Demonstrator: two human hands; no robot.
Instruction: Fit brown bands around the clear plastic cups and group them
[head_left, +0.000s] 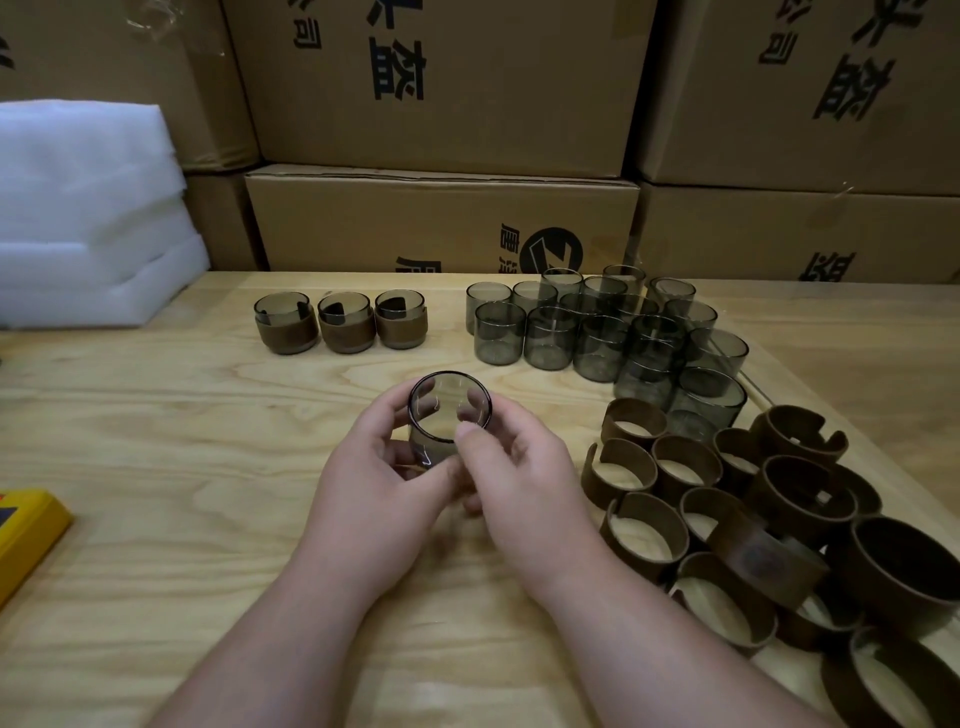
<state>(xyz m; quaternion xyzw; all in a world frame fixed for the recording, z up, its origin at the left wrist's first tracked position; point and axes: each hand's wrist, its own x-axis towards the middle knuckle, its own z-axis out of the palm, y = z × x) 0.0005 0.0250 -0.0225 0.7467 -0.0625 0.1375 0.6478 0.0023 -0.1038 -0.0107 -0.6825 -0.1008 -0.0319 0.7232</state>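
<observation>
Both hands' grip (395, 462) (519, 467) partly hides one cup (448, 410).

Cardboard boxes (441, 218) behind wooden table (182, 415); white foam (88, 208), yellow box (26, 535) left.

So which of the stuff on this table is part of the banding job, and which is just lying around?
Part of the job:
held cup, in left hand and right hand
three banded cups
bare cups
loose brown bands

Lying about:
white foam stack
yellow box
cardboard cartons
</observation>
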